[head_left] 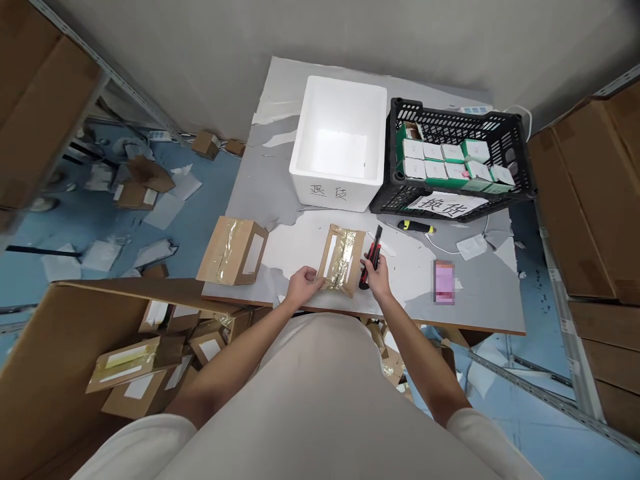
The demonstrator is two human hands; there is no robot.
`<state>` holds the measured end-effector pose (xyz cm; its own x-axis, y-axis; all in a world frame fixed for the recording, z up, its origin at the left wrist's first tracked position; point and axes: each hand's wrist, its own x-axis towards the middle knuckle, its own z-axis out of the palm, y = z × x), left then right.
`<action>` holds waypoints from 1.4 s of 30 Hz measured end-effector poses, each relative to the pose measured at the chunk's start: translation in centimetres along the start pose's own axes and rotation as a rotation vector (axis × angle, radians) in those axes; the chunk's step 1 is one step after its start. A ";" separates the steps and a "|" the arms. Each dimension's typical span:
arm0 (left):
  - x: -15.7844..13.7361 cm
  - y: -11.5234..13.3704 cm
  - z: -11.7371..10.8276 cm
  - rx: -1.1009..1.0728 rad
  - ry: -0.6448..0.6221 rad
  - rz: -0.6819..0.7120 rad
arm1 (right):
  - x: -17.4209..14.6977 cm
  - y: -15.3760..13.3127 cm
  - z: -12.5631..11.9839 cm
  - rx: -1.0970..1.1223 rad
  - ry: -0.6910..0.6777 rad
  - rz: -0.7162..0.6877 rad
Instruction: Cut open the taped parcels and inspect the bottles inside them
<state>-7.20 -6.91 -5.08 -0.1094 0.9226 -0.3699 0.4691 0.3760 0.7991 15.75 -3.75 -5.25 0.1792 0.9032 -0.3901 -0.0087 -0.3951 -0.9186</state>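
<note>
Table with torn grey-and-white covering [490, 293] bears a perforated black plastic crate [393, 200] at far right and, just left of it, an open white foam box [365, 192], both with lettering turned near, presumably for easy reading. Brown cardboard box [225, 250] stands near left. Flat brown taped package [343, 260] lies near centre, within easy reach; the left hand [303, 287], fingers drawn narrow, touches its near left corner, perhaps steadying it; whether it grips, I cannot tell. The right hand [377, 275] holds a red-and-black utility knife [375, 248], tip pointing far, likely for safety.
</note>
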 end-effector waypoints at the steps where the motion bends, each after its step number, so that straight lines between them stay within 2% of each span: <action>1: 0.9 0.4 -0.3 0.010 -0.017 0.017 | -1.1 0.1 -0.5 0.039 0.015 0.032; 3: 3.5 1.6 -0.8 0.011 -0.055 0.074 | -3.7 0.4 -1.3 0.110 0.034 0.114; 7: 9.7 4.7 -0.9 0.000 -0.128 0.272 | -8.2 1.5 -1.9 0.310 -0.090 0.346; 10: 13.2 6.1 -0.2 -0.042 -0.240 0.342 | -9.6 2.3 -1.0 0.479 -0.116 0.444; 13: 14.5 6.1 0.5 -0.096 -0.274 0.324 | -9.5 2.7 0.1 0.572 -0.046 0.437; 16: 14.3 5.2 0.3 -0.155 -0.201 0.286 | -8.8 2.9 0.4 0.575 -0.006 0.412; 20: 12.2 3.6 -1.2 -0.183 -0.026 0.211 | -7.3 2.8 -0.9 0.535 0.032 0.331; 23: 8.9 1.7 -2.2 -0.175 0.106 0.129 | -4.8 2.1 -2.1 0.530 0.042 0.214; 27: 3.6 -0.7 -2.2 -0.127 0.165 0.048 | -0.6 0.6 -2.4 0.490 0.012 0.126; 30: 1.4 -1.1 -2.0 -0.053 0.178 0.018 | 1.5 -0.5 -2.4 0.388 -0.023 0.136; 31: 1.2 -0.9 -2.1 -0.008 0.187 0.048 | 1.7 -0.8 -2.7 0.338 -0.029 0.142; 33: 1.7 0.0 -2.4 0.132 0.186 0.199 | 1.3 -1.4 -3.6 0.187 -0.040 0.137; 35: 2.9 1.4 -2.9 0.324 0.099 0.418 | -0.1 -2.1 -4.9 -0.056 -0.079 0.111; 37: 4.0 2.6 -3.1 0.511 -0.060 0.590 | -2.2 -2.8 -6.1 -0.349 -0.140 0.076; 39: 4.9 3.5 -2.9 0.643 -0.183 0.663 | -4.5 -3.5 -6.7 -0.619 -0.186 0.020; 42: 5.3 3.9 -2.2 0.723 -0.208 0.654 | -6.8 -4.2 -5.9 -0.888 -0.204 -0.114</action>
<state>-7.90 -0.36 -2.84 0.4840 0.8703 -0.0911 0.8112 -0.4072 0.4197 20.38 -9.27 1.61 -0.0453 0.9233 -0.3814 0.7728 -0.2095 -0.5991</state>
